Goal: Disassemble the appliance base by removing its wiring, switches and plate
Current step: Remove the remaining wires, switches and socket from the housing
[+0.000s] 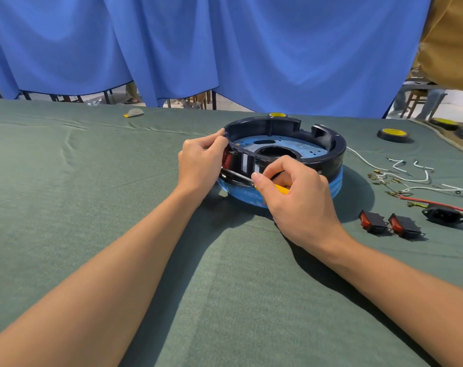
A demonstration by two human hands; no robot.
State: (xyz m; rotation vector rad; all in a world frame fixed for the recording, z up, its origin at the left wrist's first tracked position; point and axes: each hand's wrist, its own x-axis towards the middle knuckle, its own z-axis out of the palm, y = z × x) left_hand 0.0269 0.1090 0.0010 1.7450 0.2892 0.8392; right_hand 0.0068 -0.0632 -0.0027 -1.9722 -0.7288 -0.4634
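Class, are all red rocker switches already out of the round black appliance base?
No: one red rocker switch sits in the black base wall beside the left hand; two switches lie on the green cloth.

One round black plastic appliance base (336, 157) with one blue plate (304, 150) inside. Three red rocker switches in black housings: one in the base wall (226, 158), two loose (373, 221) (405, 225). One black power socket (445, 214). One yellow-handled screwdriver (282, 188). Three black tape rolls with yellow centres (393, 135) (443, 123) (277, 115). Tangled white wires (410, 178), number unclear. Two bare hands: left hand (201, 165), right hand (302, 202).

Hidden by left hand (201, 165) — screwdriver (238, 176) tip.
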